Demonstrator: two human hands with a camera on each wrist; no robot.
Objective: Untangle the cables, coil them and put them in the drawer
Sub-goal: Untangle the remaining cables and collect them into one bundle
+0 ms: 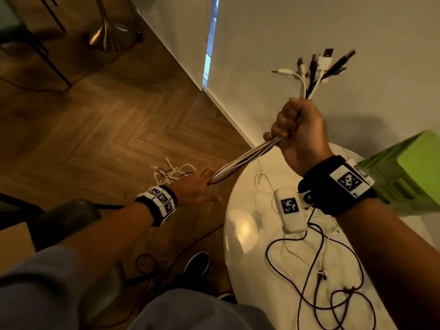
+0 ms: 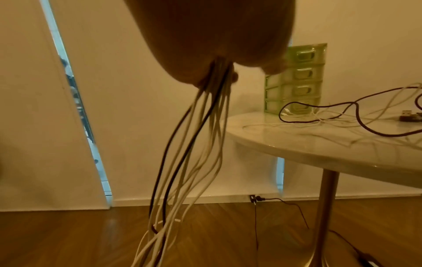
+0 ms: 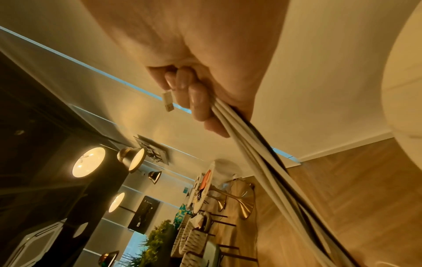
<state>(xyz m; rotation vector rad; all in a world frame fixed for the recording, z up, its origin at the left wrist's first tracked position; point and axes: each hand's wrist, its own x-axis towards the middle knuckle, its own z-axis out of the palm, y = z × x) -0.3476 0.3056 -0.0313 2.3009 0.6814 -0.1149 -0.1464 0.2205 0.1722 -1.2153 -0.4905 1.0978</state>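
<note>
My right hand is raised above the table's far edge and grips a bundle of white and black cables in its fist. The plug ends fan out above it. The bundle slants down to my left hand, which holds it lower, beside the table, with fingers curled round it. In the left wrist view the strands hang from that hand to the floor. The right wrist view shows my fingers wrapped on the cables. The green drawer unit stands at the table's right.
A black cable and thin white ones lie loose on the round white table. A dark chair stands at the left, a shoe and a floor cable below. The table's metal leg rises near the hanging strands.
</note>
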